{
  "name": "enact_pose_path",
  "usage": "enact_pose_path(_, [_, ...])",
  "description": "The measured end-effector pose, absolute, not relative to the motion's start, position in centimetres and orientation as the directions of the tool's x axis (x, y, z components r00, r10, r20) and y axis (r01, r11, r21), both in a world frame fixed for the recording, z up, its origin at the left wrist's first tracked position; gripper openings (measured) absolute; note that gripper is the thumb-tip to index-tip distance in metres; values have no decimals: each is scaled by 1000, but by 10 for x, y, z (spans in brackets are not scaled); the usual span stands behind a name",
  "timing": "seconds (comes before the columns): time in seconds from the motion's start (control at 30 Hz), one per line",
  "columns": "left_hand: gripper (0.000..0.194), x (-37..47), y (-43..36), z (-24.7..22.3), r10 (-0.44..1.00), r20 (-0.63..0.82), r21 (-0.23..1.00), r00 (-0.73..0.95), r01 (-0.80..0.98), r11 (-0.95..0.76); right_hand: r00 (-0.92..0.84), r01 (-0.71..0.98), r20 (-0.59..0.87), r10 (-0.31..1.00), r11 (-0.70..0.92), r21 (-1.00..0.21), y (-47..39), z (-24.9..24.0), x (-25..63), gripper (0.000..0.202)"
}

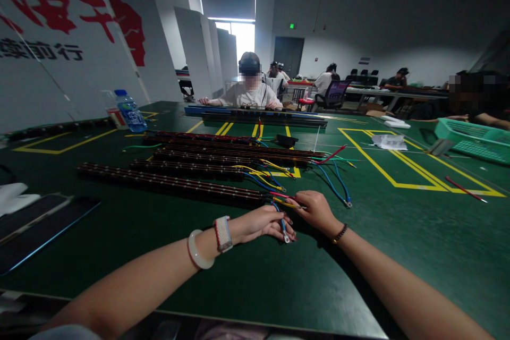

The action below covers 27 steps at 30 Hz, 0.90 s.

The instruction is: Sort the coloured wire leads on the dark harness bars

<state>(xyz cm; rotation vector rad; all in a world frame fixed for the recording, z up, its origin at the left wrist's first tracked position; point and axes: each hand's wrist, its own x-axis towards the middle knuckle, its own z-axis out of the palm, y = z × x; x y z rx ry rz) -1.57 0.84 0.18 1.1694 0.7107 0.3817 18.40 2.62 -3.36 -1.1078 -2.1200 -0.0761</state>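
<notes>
Head view: left hand [268, 224] loosely curled, blue wire [283, 224] across its fingers, grip cannot be told; right hand [315, 209] pinches yellow wire [287, 203]; both wires at the nearest strip's [171, 183] right end, toward bench's [255, 281] near edge

Left hand [271, 224], palm partly up: grip on the blue wire with a metal ring end [284, 228] not clear. Right hand [314, 208], knuckles up: fingertips hidden, so grip on the yellow wire [287, 202] can't be read. Both forearms cut by lower frame edge. Flat dark glossy slab [43, 228] cut at left edge; crumpled white item [15, 197] above it also cut, kind unclear. Green plastic mesh basket [472, 141] runs off right edge. Face of the person opposite [250, 90] pixelated. Small print on blue-capped clear bottle [133, 114] illegible. Far workers small, dim.
</notes>
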Motion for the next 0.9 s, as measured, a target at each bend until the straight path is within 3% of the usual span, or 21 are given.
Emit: enact_pose_path(0.9, [24,-15,7,4,621,-298,932,725,82,353,-406,711,600,689,651,-265,25,-33,182,47])
